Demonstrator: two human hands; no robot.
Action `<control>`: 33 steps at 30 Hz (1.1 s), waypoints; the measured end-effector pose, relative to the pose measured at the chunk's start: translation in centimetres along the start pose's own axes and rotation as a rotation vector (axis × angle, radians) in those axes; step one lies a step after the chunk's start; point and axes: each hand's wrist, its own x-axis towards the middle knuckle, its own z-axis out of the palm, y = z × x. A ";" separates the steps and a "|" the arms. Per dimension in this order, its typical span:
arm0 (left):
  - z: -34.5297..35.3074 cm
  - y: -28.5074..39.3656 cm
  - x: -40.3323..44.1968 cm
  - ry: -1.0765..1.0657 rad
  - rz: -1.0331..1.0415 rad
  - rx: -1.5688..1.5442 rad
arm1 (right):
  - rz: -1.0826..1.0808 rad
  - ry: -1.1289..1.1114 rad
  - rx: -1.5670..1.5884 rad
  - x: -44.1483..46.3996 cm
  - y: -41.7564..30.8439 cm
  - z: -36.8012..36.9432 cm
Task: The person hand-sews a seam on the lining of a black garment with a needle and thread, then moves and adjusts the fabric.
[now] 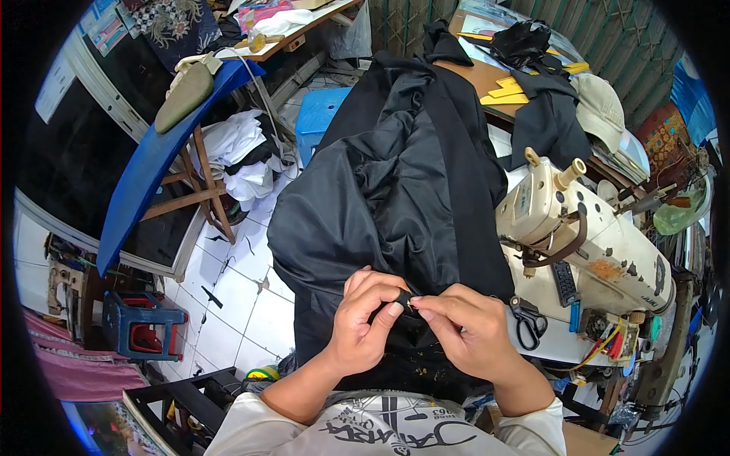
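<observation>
A large black garment (479, 190) with a shiny black lining (327, 205) lies spread in front of me and reaches down to my lap. Over its lower part, my left hand (369, 315) pinches a small piece of black fabric (404, 299) between thumb and fingers. Close beside it on the right, my right hand (460, 327) has its fingertips pressed together at the same piece. Whatever else the right fingertips hold is too small to make out. Small yellowish bits show on the dark cloth below the hands.
A sewing machine (593, 235), black scissors (528, 322) and a remote control (564, 283) are at the right. On the left stand a blue ironing board (163, 163) and a blue stool (144, 325). Another blue stool (319, 114) is behind the garment.
</observation>
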 end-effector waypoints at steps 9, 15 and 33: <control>-0.1 0.0 -0.1 -0.014 -0.007 -0.007 | 0.002 -0.021 0.033 0.1 0.3 -0.2; -0.2 -0.1 0.0 -0.022 -0.006 -0.029 | 0.009 -0.012 0.081 0.1 0.5 0.0; -0.2 0.0 0.0 -0.033 0.005 0.002 | 0.006 -0.035 0.051 0.3 0.3 -0.3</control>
